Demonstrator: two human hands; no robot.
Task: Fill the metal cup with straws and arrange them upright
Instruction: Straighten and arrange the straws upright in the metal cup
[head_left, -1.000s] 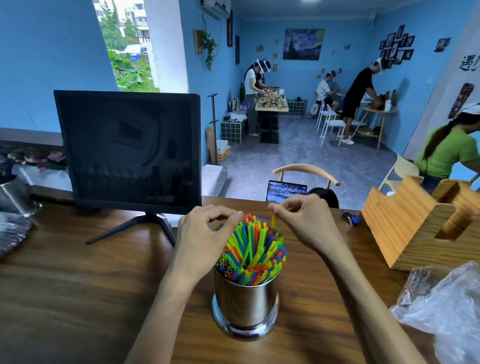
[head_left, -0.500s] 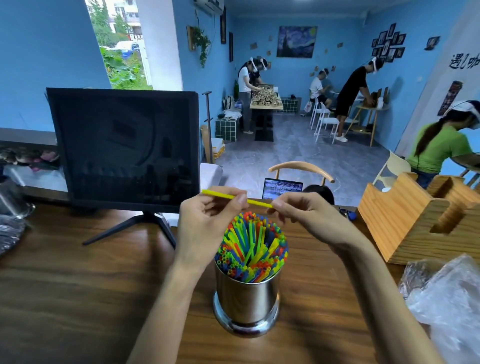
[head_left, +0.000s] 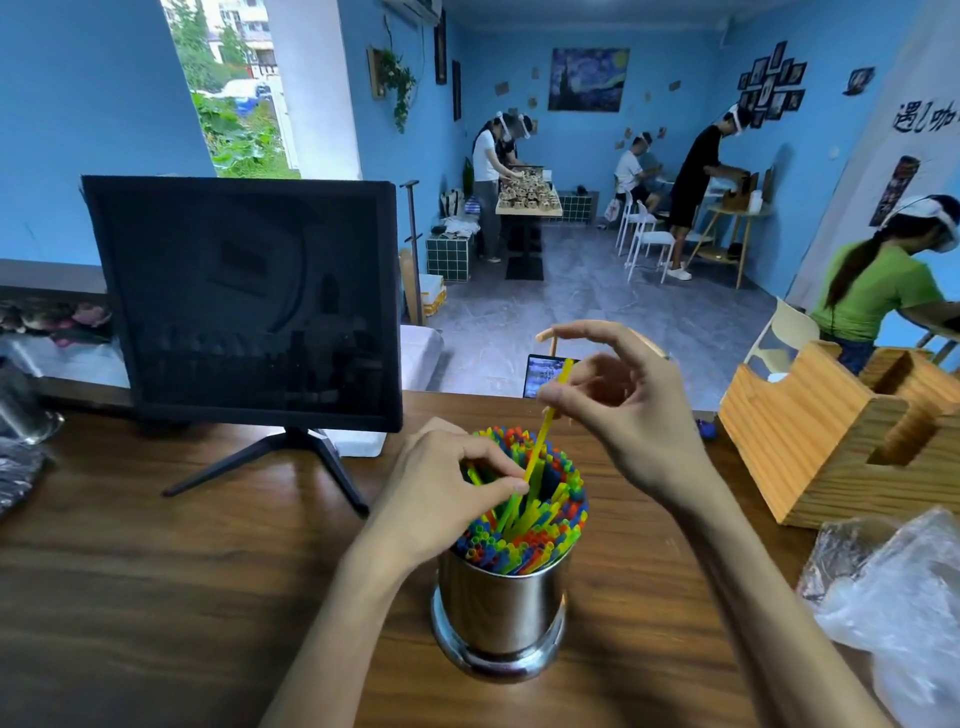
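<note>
- A metal cup (head_left: 501, 618) stands upright on a wooden table (head_left: 156, 597), just in front of the person, packed with coloured straws (head_left: 540, 525) whose open ends fan out above the rim.
- One yellow straw (head_left: 543, 441) sticks up above the rest, tilted to the right, its lower end down among the others in the cup.
- The left hand (head_left: 441, 493) rests at the cup's left edge, thumb and forefinger pinching the yellow straw low on its stem, just above the bundle.
- The right hand (head_left: 623, 415) hovers above and to the right of the cup, thumb and a finger closed on the straw's upper part; the other fingers arch loosely over it.
- A dark monitor (head_left: 244, 296) on a tripod stand sits to the left on the table, well apart from the cup.
- A wooden holder (head_left: 831, 441) stands to the right, with a crumpled plastic bag (head_left: 893, 597) in front of it at the table's right edge.
- Behind the table, several people bend over tables in a blue-walled room.
</note>
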